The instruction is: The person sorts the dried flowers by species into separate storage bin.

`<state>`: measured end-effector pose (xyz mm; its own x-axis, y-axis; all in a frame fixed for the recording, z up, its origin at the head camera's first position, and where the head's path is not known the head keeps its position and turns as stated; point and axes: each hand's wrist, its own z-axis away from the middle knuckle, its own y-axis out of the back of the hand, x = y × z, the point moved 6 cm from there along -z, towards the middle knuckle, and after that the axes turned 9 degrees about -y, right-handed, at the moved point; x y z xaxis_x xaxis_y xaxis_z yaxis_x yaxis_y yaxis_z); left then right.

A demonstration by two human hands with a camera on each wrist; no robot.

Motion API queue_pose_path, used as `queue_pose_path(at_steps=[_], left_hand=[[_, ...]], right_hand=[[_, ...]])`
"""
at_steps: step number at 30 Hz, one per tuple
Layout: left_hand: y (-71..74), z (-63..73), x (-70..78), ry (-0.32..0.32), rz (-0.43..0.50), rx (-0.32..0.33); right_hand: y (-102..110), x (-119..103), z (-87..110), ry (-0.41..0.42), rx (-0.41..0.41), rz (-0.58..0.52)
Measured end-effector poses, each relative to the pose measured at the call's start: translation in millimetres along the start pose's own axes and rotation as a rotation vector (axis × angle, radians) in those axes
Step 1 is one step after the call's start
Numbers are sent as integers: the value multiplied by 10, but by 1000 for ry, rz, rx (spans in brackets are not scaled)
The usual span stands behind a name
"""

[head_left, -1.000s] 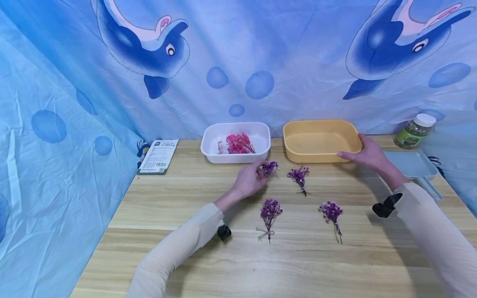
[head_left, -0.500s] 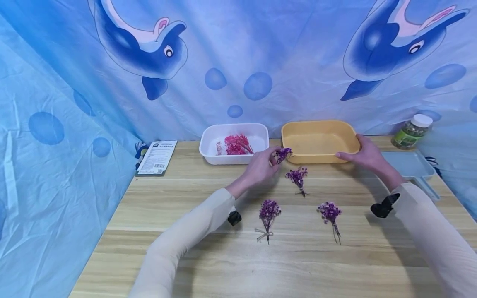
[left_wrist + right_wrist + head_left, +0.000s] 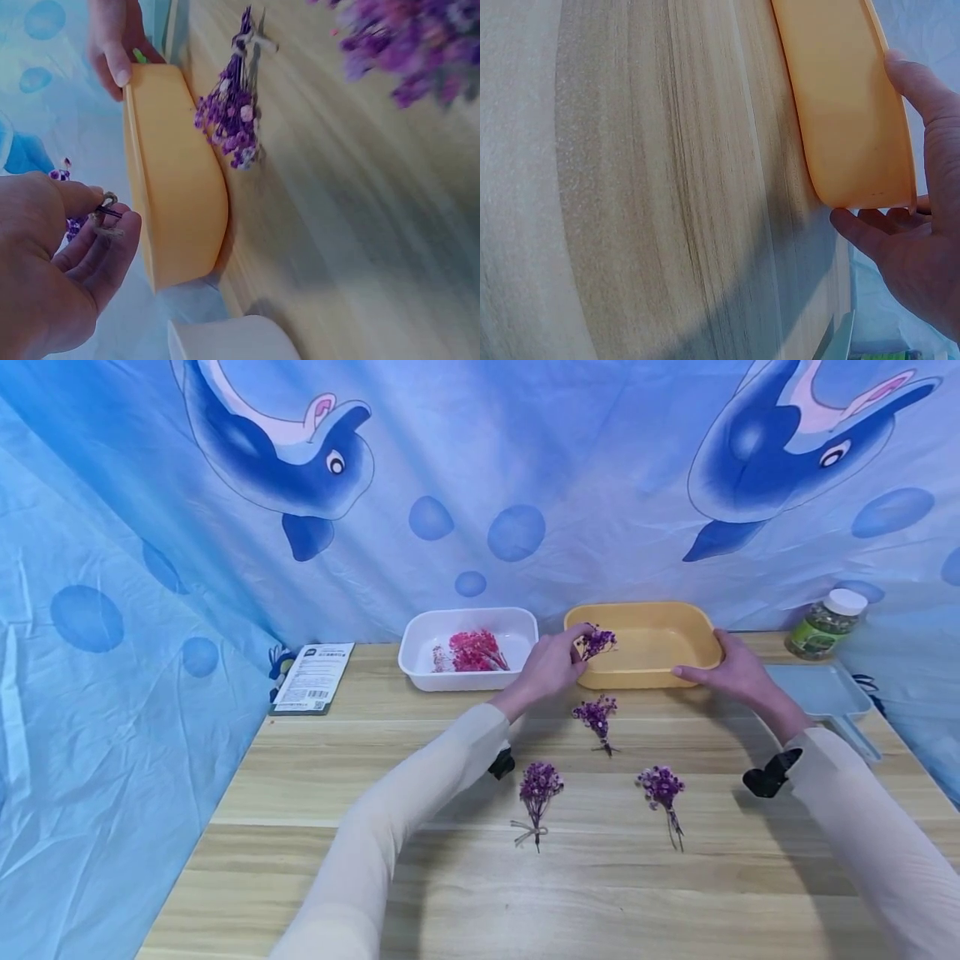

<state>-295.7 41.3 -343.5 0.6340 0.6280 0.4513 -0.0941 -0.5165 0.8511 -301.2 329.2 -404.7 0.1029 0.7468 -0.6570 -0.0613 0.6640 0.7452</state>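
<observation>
My left hand (image 3: 551, 667) pinches a small bunch of purple dried flowers (image 3: 597, 643) by its tied stems, over the left end of the yellow bin (image 3: 637, 679). In the left wrist view, thumb and fingers meet at the twine bow (image 3: 109, 214). My right hand (image 3: 731, 670) grips the right end of that bin, thumb on the near rim and fingers against the end wall, as the right wrist view shows. Three more purple bunches lie on the table: one (image 3: 596, 718) just in front of the bin, one (image 3: 540, 789) nearer, one (image 3: 662, 789) to the right.
Left of the yellow bin stands a white bin (image 3: 415, 672) with pink dried flowers (image 3: 476, 650) inside. A white packet (image 3: 313, 677) lies at the back left. At the back right are a lidded jar (image 3: 825, 625) and a pale blue dustpan-like tray (image 3: 817, 687). A printed curtain hangs behind.
My left hand has carried the purple bunch right and up, from in front of the white bin to over the yellow bin. My right hand stays on the yellow bin.
</observation>
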Motion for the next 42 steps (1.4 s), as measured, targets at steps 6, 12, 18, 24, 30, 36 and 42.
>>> queue_pose_path(at_steps=[6,12,18,24,30,36,42], left_hand=[[-18,-193,-5,18,-14,-6],[-82,-319,-32,51,-100,-30],[-193,-377,-84,107,-88,-68],[-262,-424,-91,100,-121,-81],[-329,-511,-65,73,-123,-84],[-390,-559,-41,76,-88,-96],[-464,-576,-54,97,-82,-116]], right_hand=[[9,-4,-4,7,1,1],[0,-5,-4,-6,-3,1],[-7,-19,2,-4,5,0],[7,-33,11,6,7,-13],[19,-35,11,9,10,-21],[24,-42,10,16,18,-27],[17,-19,-6,16,17,-24]])
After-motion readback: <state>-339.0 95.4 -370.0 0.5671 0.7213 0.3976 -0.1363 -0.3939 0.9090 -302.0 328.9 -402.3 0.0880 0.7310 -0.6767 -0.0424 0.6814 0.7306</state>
